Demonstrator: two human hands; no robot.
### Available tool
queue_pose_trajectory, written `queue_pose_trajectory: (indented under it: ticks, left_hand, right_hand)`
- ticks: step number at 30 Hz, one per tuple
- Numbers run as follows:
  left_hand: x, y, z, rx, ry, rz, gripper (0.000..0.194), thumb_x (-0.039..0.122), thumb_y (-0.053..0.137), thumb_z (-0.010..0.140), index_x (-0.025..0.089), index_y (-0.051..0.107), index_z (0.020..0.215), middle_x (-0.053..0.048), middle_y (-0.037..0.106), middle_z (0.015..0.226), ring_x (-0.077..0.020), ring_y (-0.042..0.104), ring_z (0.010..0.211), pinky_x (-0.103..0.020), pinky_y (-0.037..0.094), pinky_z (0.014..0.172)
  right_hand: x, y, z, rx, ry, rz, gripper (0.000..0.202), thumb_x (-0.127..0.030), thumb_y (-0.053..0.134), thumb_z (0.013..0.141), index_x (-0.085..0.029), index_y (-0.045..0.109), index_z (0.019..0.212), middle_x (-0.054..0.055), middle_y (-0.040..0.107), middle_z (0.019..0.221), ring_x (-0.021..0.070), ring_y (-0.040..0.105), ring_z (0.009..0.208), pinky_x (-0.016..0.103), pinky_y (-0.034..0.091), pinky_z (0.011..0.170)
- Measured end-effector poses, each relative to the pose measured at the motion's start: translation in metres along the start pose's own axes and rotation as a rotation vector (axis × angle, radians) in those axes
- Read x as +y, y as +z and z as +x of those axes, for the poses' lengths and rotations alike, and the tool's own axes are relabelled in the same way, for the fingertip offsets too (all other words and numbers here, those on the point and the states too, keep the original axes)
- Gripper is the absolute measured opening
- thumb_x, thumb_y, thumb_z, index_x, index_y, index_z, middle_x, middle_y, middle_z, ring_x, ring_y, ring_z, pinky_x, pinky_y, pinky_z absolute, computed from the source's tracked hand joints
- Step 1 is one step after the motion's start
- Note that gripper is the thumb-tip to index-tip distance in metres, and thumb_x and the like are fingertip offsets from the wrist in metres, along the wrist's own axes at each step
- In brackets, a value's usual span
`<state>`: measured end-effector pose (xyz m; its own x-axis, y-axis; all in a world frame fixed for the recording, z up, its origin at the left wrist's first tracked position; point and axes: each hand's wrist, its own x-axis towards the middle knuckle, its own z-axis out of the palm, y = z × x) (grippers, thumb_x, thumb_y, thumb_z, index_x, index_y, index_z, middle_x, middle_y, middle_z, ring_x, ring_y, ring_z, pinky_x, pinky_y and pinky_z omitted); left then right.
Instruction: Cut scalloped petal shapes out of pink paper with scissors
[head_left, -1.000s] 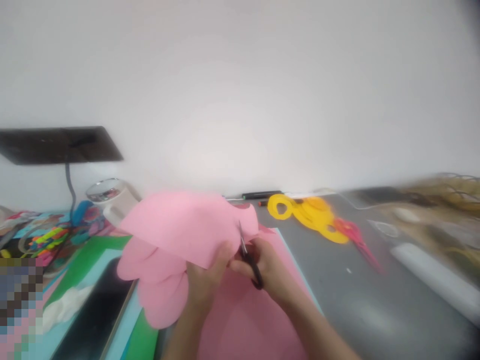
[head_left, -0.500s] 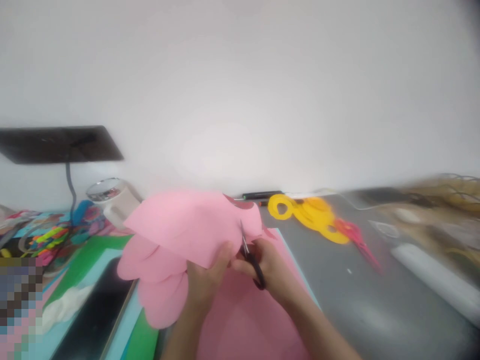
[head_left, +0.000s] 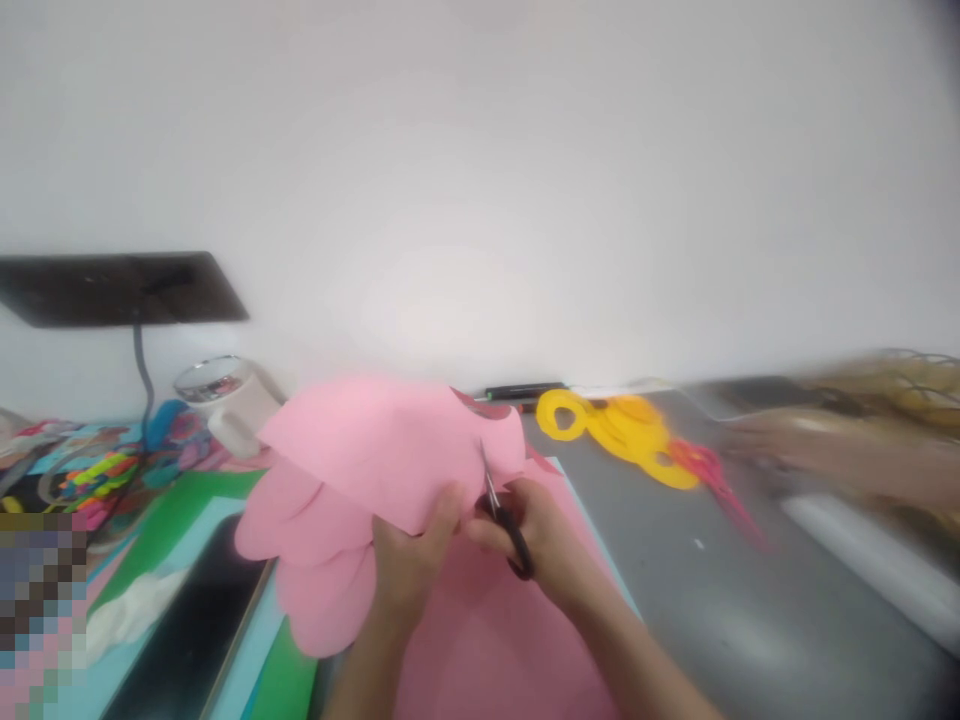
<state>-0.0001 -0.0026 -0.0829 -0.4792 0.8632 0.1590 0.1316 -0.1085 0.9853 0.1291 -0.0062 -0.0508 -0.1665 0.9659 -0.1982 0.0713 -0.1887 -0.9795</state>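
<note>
Pink paper (head_left: pixel 367 450) up in the air, held above the worktop (head_left: pixel 675 590), and the left hand (head_left: pixel 416 555) has it pinched between thumb and fingers at its near edge! Right hand (head_left: pixel 536 530): fingers curled round the handles of the black scissors (head_left: pixel 514 540), blades up against the paper's right-hand part; whether they bite is hard to tell. So, how far along? The curved far-right edge looks cut already, and the rounded pink petals (head_left: pixel 322 595) below look finished; that straight near edge seems untrimmed, and how much remains can't be read. Yellow cut-outs (head_left: pixel 626 430) by the worktop's back edge, pink scissors (head_left: pixel 709 470) touching them, and toward its right edge another person's hand (head_left: pixel 772 437), blurred, grip unreadable.
</note>
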Motion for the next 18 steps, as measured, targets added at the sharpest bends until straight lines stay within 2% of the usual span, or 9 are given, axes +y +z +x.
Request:
queue_pose_trajectory:
  ticks: [4, 8, 18]
  left_hand:
    - [0.01, 0.0, -0.002, 0.003, -0.062, -0.007, 0.032, 0.044, 0.076, 0.059, 0.015, 0.064, 0.064, -0.01, 0.07, 0.066, -0.0307, 0.07, 0.076, -0.044, 0.058, 0.068]
    - [0.015, -0.001, -0.003, -0.029, -0.131, 0.013, 0.032, 0.043, 0.076, 0.057, 0.014, 0.062, 0.053, -0.011, 0.068, 0.054, -0.0265, 0.067, 0.056, -0.035, 0.053, 0.049]
    - [0.023, 0.0, -0.003, -0.034, -0.118, -0.033, 0.03, 0.034, 0.075, 0.058, 0.015, 0.057, 0.043, -0.003, 0.058, 0.042, -0.0147, 0.056, 0.043, -0.026, 0.045, 0.045]
  right_hand:
    - [0.0, 0.0, 0.0, -0.01, 0.001, 0.019, 0.032, -0.016, 0.066, 0.064, -0.022, 0.035, 0.06, -0.009, 0.04, 0.053, 0.0071, 0.032, 0.049, 0.021, 0.024, 0.045]
    - [0.001, 0.001, 0.0, 0.014, 0.024, 0.009, 0.025, -0.018, 0.067, 0.063, -0.02, 0.042, 0.063, -0.007, 0.044, 0.053, 0.0083, 0.037, 0.051, 0.02, 0.026, 0.045]
    - [-0.001, 0.002, -0.001, 0.029, 0.028, -0.006, 0.022, -0.017, 0.066, 0.062, -0.019, 0.044, 0.06, -0.007, 0.044, 0.05, 0.008, 0.038, 0.048, 0.02, 0.027, 0.044]
